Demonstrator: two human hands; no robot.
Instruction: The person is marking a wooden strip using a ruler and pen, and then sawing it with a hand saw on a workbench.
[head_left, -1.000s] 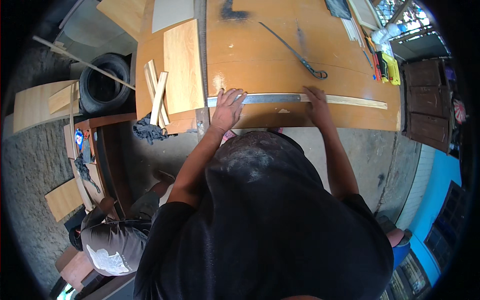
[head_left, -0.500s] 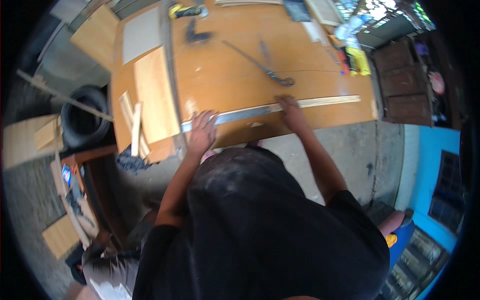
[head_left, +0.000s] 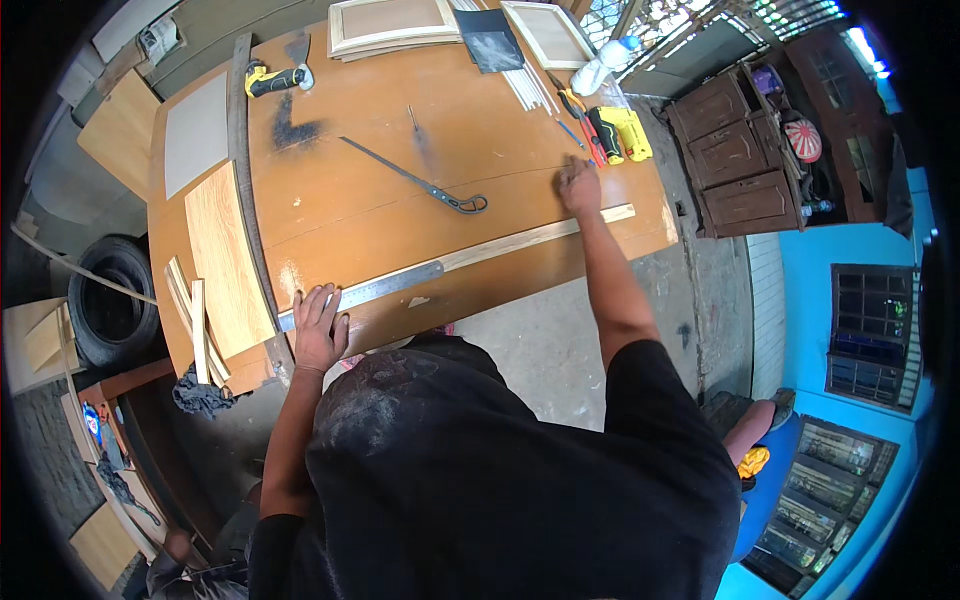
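A wooden strip (head_left: 540, 238) lies along the near edge of the table, with a steel ruler (head_left: 390, 283) on its left part. My left hand (head_left: 319, 330) is open, its fingers spread and pressing on the ruler's left end. Farther right, my right hand (head_left: 579, 187) is over the table beyond the strip, fingers partly bent and seemingly holding nothing. Just past its fingertips are a blue pencil (head_left: 570, 133) and red-handled pliers (head_left: 590, 138). A thin saw with a dark handle (head_left: 458, 201) rests at mid-table.
A yellow-black power tool (head_left: 622, 135) and a plastic bottle (head_left: 604, 66) stand at the far right. Frames (head_left: 392, 27) and dark sheets (head_left: 490, 42) lie at the back. Left are another yellow tool (head_left: 278, 79), a wooden board (head_left: 228, 255), narrow strips (head_left: 200, 325) and a tyre (head_left: 115, 300).
My right hand has left the strip and moved forward toward the pencil and pliers. My left hand stays on the ruler. The whole view has shifted.
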